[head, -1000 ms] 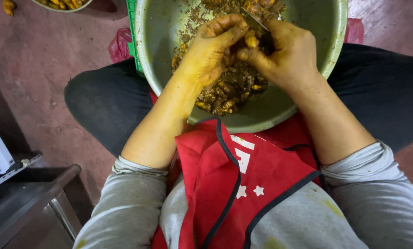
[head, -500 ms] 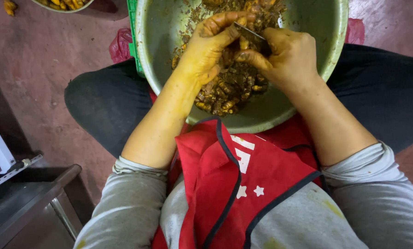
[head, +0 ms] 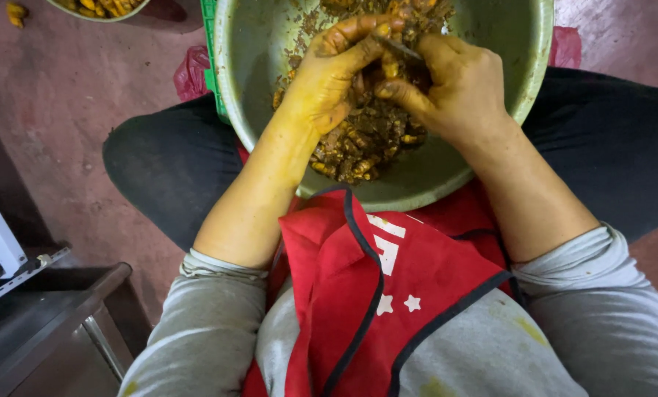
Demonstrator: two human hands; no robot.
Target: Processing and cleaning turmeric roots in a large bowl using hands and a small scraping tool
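A large metal bowl [head: 255, 66] rests on my lap, holding a heap of brown and yellow root pieces and peelings [head: 358, 143]. Both my hands are stained yellow and meet over the heap. My left hand [head: 329, 77] pinches a small yellow root piece [head: 390, 68] between thumb and fingers. My right hand [head: 461, 88] grips a small dark blade [head: 401, 50] pressed against that piece. A red apron [head: 387, 294] with white stars covers my front.
A second bowl [head: 97, 9] with yellow pieces stands at the top left on the reddish floor, one loose yellow piece [head: 16, 11] beside it. A green crate edge [head: 210, 44] and red plastic bag [head: 193, 70] lie behind the bowl. Metal furniture [head: 35, 323] sits at my lower left.
The hands stay together over the bowl; the fingers and blade have shifted slightly around the root piece. The bowl has not moved.
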